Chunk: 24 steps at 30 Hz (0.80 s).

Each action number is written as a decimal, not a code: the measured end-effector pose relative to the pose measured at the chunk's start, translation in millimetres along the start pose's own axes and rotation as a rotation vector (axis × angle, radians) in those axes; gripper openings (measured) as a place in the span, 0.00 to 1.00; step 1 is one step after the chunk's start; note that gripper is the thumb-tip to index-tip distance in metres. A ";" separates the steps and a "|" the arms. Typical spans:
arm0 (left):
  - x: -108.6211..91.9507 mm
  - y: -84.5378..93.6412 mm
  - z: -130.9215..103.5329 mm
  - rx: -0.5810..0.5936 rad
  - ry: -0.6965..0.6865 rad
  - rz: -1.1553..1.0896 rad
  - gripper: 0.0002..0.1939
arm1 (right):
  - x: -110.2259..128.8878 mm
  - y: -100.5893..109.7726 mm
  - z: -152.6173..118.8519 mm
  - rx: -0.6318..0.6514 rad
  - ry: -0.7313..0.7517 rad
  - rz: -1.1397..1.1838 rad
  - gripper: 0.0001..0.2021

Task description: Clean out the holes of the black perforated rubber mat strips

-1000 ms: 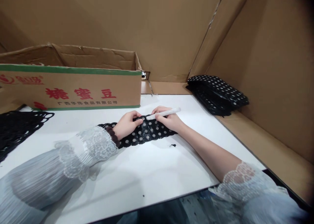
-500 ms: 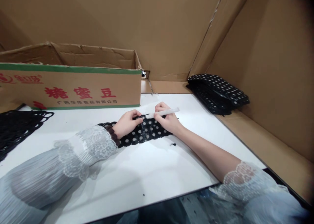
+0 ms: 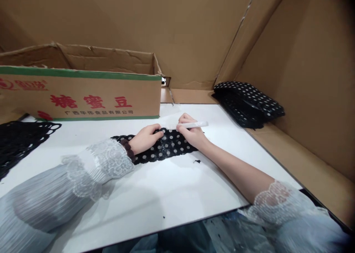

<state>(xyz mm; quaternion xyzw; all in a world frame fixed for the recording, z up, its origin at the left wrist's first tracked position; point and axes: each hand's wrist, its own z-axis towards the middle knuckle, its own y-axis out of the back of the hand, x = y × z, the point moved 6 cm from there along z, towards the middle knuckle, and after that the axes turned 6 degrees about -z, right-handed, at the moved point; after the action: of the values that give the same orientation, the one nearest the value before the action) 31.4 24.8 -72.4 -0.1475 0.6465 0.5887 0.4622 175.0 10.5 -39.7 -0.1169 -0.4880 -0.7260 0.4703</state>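
Observation:
A black strip with pale round dots (image 3: 170, 147) lies across the white table, its edge scalloped. My left hand (image 3: 146, 137) rests on its left part, thumb and fingers closed at the far edge. My right hand (image 3: 192, 132) is closed round a slim white pen-shaped tool (image 3: 195, 124), over the strip's right part near the far edge. The tool's working tip is too small to make out. Part of the strip is hidden under both hands.
A cardboard box (image 3: 111, 99) with red lettering stands at the back left. Black netting with holes (image 3: 24, 142) lies at the left edge. A stack of dotted black sheets (image 3: 249, 101) sits at the right, by the cardboard wall (image 3: 305, 79). A small black scrap (image 3: 197, 161) lies below the strip.
My right hand and the white tool have shifted slightly right along the strip's far edge. My left hand has stayed nearly in place on the strip.

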 end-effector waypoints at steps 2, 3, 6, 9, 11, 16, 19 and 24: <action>1.1 -0.1 0.4 0.002 0.015 -0.032 0.10 | 0.2 0.4 0.0 0.004 0.008 0.018 0.11; 1.4 -0.2 0.5 0.003 0.024 -0.047 0.10 | 0.3 0.7 0.0 0.002 0.012 0.026 0.11; 1.0 -0.3 0.5 0.006 0.038 -0.077 0.10 | 1.8 1.7 0.2 -0.003 0.031 0.010 0.11; -0.4 0.2 0.2 0.001 0.042 -0.089 0.10 | 4.9 0.6 0.3 0.017 0.060 -0.053 0.11; -1.1 0.6 0.0 -0.004 0.040 -0.097 0.10 | 6.3 -0.5 0.3 0.031 0.077 -0.078 0.11; -0.5 -0.5 -0.2 0.007 0.031 -0.130 0.10 | 6.7 -1.8 1.8 0.041 0.095 -0.127 0.11; 0.7 -1.5 -0.1 0.017 0.033 -0.178 0.09 | 5.7 -1.4 3.0 0.046 0.082 -0.096 0.11; 0.0 -3.5 0.3 0.044 0.041 -0.211 0.08 | -1.3 -0.9 3.0 0.042 -0.014 0.042 0.11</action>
<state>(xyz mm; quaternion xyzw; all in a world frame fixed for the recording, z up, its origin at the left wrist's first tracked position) 34.1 24.2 -74.5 -0.2168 0.6495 0.5193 0.5114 174.1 13.8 -39.5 -0.1222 -0.5040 -0.7047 0.4843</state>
